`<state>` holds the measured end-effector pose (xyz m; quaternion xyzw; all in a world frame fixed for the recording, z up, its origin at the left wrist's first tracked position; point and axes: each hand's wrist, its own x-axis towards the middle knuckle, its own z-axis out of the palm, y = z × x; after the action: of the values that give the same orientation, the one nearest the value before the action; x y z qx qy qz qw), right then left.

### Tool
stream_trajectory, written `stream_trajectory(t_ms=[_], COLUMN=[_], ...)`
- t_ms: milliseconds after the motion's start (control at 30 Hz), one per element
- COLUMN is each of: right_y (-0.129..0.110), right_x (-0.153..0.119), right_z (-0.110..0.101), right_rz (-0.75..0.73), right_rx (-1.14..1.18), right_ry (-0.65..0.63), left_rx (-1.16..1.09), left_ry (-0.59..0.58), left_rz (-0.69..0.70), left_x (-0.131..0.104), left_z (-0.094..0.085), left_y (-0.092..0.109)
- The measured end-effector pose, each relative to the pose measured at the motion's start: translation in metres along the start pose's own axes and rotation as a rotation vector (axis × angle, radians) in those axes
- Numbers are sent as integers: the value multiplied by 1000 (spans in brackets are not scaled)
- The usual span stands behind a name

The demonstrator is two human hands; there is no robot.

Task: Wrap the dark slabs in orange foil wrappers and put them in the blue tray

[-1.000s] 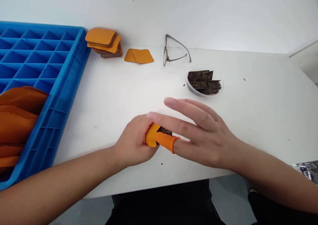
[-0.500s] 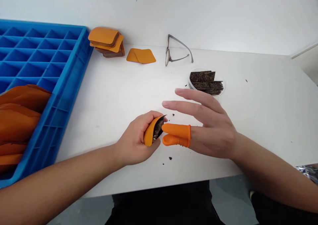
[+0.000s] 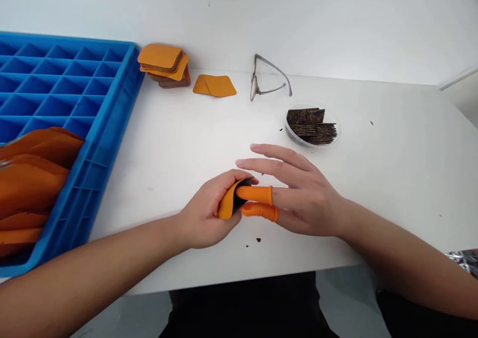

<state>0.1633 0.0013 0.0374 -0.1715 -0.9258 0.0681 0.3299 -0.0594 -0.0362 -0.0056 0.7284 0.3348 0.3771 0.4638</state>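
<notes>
My left hand [image 3: 209, 211] is wrapped round a small orange pouch [image 3: 226, 203], its dark mouth gaping towards the right. Orange finger cots [image 3: 257, 194] cover the index finger and thumb of my right hand [image 3: 306, 193]. That index fingertip reaches into the pouch's mouth, while the thumb sits lower, by the mouth's edge. The other fingers of this hand stretch out, apart and holding nothing. What lies inside the pouch is hidden now. Beyond my right hand, a clear round tub [image 3: 297, 138] holds a stack of thin dark brown sheets [image 3: 311, 126].
At left stands a blue divided crate [image 3: 108, 129] with several orange pouches [image 3: 33, 183] in it. Stacked orange pouches [image 3: 160, 56], two flat orange pieces [image 3: 214, 85] and eyeglasses [image 3: 254, 81] lie along the back. Dark crumbs [image 3: 258, 240] dot the white table [image 3: 168, 144].
My right hand has moved left, and its index fingertip has entered the pouch's mouth. The dark flaky filling seen there before is out of sight. My left hand keeps its hold.
</notes>
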Motion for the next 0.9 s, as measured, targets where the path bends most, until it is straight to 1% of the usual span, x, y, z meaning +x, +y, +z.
stream_trajectory(t_ms=[100,200,333,400,533,733,833,900], right_y=[3,5,4,4,4,6,5,4], right_x=[-1,0,1,1,2,1,-2,-2], right_z=[0,0,-4,-6,-8,-7,-6,-5], right_rz=[-5,-4,-6,-4,34,16,22,76], right_rx=[32,63,58,51,28,-9,-15,-9], right_ry=[41,56,53,79,121,102,80,85], left_rx=[-35,-40,-10,8,3,-29,-14,1], left_ry=[-46,-72,-55,1,175,384,442,467], left_rz=[11,59,115,142,208,237,217,205], left_x=[1,3,5,6,7,9,9,9], left_z=[-1,-2,-1,0,4,8,9,9], left_y=[0,0,2,3,3,5,6,6])
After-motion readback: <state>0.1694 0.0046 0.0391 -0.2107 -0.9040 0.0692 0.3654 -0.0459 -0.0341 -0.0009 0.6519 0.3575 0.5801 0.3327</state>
